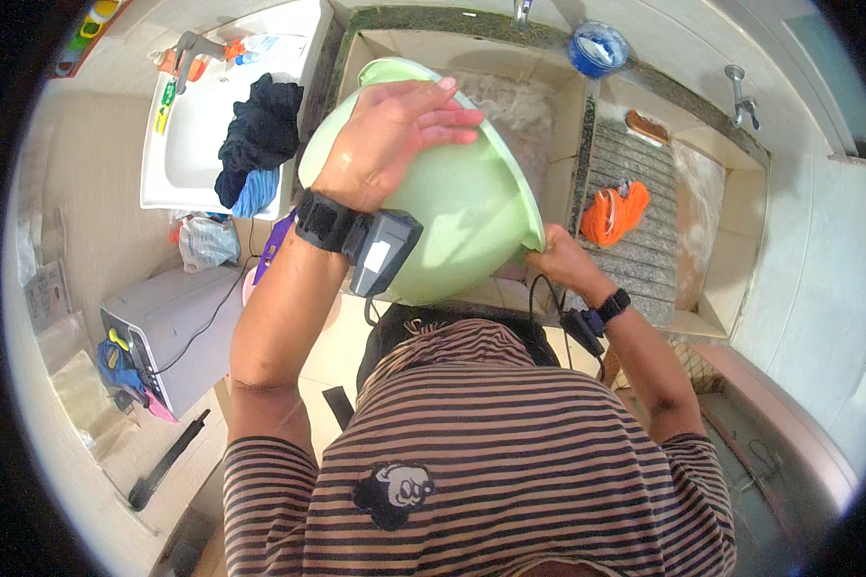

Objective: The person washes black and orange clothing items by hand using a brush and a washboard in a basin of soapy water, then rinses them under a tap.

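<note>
A light green plastic basin (462, 209) is tilted over a tiled laundry sink (563, 173), its outside towards me and its mouth facing away. At its lower right, my right hand (566, 260) grips the rim. My left hand (404, 130) lies over the outer wall near the far rim, fingers extended; whether it bears any of the weight cannot be told. Foamy, whitish water (516, 104) shows in the sink beyond the rim. Both wrists wear black straps with small devices (386, 252).
An orange cloth (615, 213) and a scrub brush (646, 128) lie on the ribbed washboard (628, 270). A blue tub (597, 49) stands on the ledge. Dark clothing (260, 133) hangs over the white washbasin (187, 159). A cable crosses the grey appliance (180, 324) at left.
</note>
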Demonstrator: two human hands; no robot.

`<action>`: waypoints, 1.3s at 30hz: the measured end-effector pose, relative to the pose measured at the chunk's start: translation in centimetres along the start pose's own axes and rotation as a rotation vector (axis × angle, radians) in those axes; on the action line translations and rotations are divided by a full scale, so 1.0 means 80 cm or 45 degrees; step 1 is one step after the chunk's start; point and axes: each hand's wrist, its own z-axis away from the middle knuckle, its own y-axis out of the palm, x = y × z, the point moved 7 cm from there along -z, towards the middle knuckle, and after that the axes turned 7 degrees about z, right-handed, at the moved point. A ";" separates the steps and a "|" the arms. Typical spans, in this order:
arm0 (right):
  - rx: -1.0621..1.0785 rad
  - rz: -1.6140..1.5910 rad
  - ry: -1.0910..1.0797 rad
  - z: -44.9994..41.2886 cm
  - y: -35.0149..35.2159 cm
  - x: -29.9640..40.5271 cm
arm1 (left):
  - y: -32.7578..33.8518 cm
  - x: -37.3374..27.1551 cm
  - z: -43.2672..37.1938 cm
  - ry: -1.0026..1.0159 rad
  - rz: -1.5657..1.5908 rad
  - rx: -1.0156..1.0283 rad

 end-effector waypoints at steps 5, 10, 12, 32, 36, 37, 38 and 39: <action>0.022 -0.318 -0.005 -0.003 -0.004 -0.015 | 0.035 -0.014 -0.017 -0.009 0.010 0.315; 0.147 -0.349 0.058 -0.008 -0.028 -0.027 | 0.047 -0.030 -0.011 -0.064 0.124 0.376; 0.240 -0.077 -0.018 -0.006 -0.043 -0.010 | 0.051 -0.042 0.013 -0.050 0.158 0.271; -0.504 0.850 0.062 -0.245 -0.288 0.221 | -0.284 0.257 0.116 -0.356 0.259 -0.840; -0.394 1.555 -0.487 -0.235 -0.296 0.252 | -0.279 0.265 0.117 -0.419 0.290 -0.759; -0.393 1.559 -0.479 -0.232 -0.292 0.260 | -0.274 0.266 0.114 -0.432 0.309 -0.706; -0.473 1.737 -0.464 -0.227 -0.288 0.267 | -0.272 0.267 0.112 -0.439 0.310 -0.697; -0.559 1.917 -0.443 -0.215 -0.281 0.276 | -0.266 0.258 0.109 -0.418 0.276 -0.710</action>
